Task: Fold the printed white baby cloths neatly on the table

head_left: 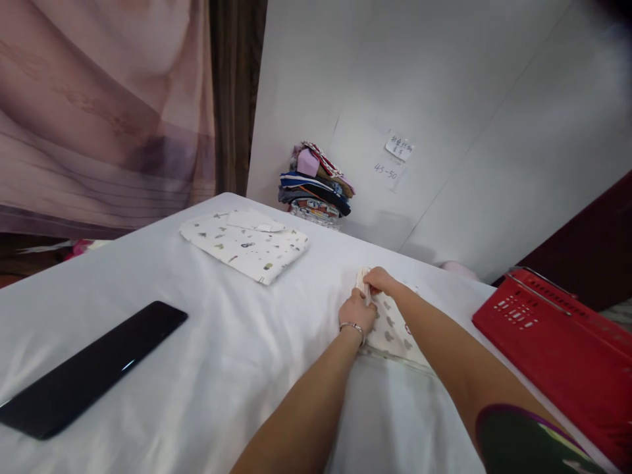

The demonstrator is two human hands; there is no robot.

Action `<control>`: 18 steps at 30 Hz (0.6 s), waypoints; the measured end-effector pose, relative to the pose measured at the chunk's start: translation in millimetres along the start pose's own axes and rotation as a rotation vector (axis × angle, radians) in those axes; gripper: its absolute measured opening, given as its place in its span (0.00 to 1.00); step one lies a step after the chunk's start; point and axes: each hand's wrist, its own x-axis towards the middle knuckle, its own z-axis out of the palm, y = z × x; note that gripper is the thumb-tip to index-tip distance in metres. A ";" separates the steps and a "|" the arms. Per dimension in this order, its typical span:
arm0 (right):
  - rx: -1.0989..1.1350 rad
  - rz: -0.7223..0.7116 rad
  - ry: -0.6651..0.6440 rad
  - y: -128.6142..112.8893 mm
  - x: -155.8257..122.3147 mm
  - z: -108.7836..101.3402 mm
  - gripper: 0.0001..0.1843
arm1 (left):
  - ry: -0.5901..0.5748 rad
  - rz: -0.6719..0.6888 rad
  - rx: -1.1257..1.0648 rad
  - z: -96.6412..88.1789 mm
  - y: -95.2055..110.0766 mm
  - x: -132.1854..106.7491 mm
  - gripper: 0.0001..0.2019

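Had left hand (358,312) and right hand (379,281) clamped on the gathered edge of the grey-print cloth (390,330), right there on the white bench (232,349)! Had one folded cloth (237,251) lying farther left already; hadn't yet released this one.

Pale wall (454,92) facing me, handwritten note (399,147) stuck on it | pink curtain (99,105) hanging off to my left | white-covered table (222,355) in front | soft light

Soft, diffuse light, white glint on black panel (93,372), dark blurred upper-right corner
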 end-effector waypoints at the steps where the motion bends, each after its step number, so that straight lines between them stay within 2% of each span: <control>1: -0.006 0.003 0.002 0.5 2.1 2.0 0.05 | 0.005 -0.008 -0.002 0.5 -0.9 0.7 0.12; 7: -0.076 0.026 -0.011 0.9 11.5 6.9 0.04 | 0.005 -0.049 -0.008 -1.8 -1.8 1.2 0.13; 11: -0.104 0.017 -0.050 -0.9 9.7 6.2 0.09 | 0.001 -0.053 0.004 -2.1 -1.3 0.1 0.12; 15: -0.123 -0.021 -0.080 -2.3 5.6 4.8 0.14 | 0.063 -0.028 0.026 0.0 -2.7 -0.4 0.11; 18: -0.169 -0.024 -0.099 -4.6 6.8 5.3 0.11 | 0.104 -0.025 0.035 0.5 -3.4 -0.1 0.14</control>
